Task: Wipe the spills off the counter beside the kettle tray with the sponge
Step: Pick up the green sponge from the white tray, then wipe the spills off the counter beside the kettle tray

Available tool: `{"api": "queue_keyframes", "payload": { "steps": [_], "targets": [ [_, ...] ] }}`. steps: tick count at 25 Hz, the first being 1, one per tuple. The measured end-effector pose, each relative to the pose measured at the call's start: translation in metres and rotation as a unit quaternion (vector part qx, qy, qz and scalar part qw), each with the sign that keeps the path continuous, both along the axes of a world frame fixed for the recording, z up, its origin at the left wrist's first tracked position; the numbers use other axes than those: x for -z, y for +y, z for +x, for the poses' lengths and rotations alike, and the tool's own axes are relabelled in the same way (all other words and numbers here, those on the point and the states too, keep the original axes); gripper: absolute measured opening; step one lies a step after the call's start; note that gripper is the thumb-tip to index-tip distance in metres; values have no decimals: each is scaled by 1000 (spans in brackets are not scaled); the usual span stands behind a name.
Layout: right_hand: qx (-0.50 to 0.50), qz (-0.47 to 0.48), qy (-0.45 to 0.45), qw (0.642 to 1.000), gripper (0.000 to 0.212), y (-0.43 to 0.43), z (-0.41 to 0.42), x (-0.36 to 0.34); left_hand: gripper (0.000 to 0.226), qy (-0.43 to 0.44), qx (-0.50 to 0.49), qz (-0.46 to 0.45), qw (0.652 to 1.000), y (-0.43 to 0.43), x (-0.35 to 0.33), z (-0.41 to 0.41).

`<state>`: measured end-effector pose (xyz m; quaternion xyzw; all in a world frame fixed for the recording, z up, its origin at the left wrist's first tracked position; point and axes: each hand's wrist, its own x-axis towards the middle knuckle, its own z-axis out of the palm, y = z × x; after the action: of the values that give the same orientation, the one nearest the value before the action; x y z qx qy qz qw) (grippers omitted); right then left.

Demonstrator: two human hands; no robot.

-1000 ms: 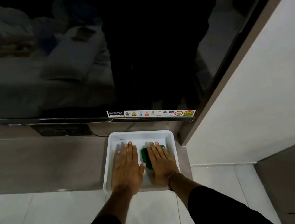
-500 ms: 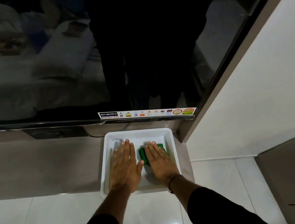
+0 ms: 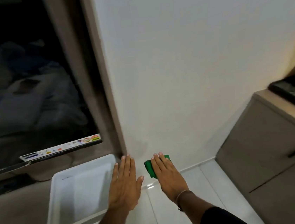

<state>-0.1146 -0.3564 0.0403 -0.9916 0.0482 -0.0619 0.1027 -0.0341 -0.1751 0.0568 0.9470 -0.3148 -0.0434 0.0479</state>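
My right hand [image 3: 169, 177] lies flat over a green sponge [image 3: 150, 169] and holds it in the air in front of the white wall, above the floor. Only the sponge's left side and far tip show past my fingers. My left hand [image 3: 126, 185] hovers open beside it, fingers straight, over the right edge of an empty white tray [image 3: 82, 193] on a brown ledge. At the far right, a brown counter [image 3: 278, 108] carries a dark tray [image 3: 291, 89], blurred and cut off by the frame edge. No spills can be made out.
A dark TV screen [image 3: 21, 89] with a sticker strip hangs above the white tray. A brown cabinet [image 3: 269, 155] with two handles stands under the counter. White glossy floor tiles [image 3: 174, 212] lie below my arms.
Both hands have left the inside of the white tray and moved right, the sponge going with my right hand. The view has swung right, bringing the wall, cabinet and counter into sight.
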Motion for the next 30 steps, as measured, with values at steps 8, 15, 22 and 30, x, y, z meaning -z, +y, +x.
{"api": "queue_keyframes", "payload": {
  "steps": [8, 15, 22, 30],
  "targets": [
    [197, -17, -42, 979, 77, -223, -187, -22, 93, -50, 201, -28, 978, -262, -20, -130],
    [370, -47, -44, 927, 77, -382, -332, -44, 81, -46, 373, -56, 925, -465, -41, -226],
    [529, -50, -27, 847, 75, -520, -434, -48, 73, -36, 510, -70, 857, -665, -36, -302],
    [632, 30, 44, 774, 85, -626, -482, -33, 73, 6, 605, -37, 795, -841, -9, -348]
  ]
}}
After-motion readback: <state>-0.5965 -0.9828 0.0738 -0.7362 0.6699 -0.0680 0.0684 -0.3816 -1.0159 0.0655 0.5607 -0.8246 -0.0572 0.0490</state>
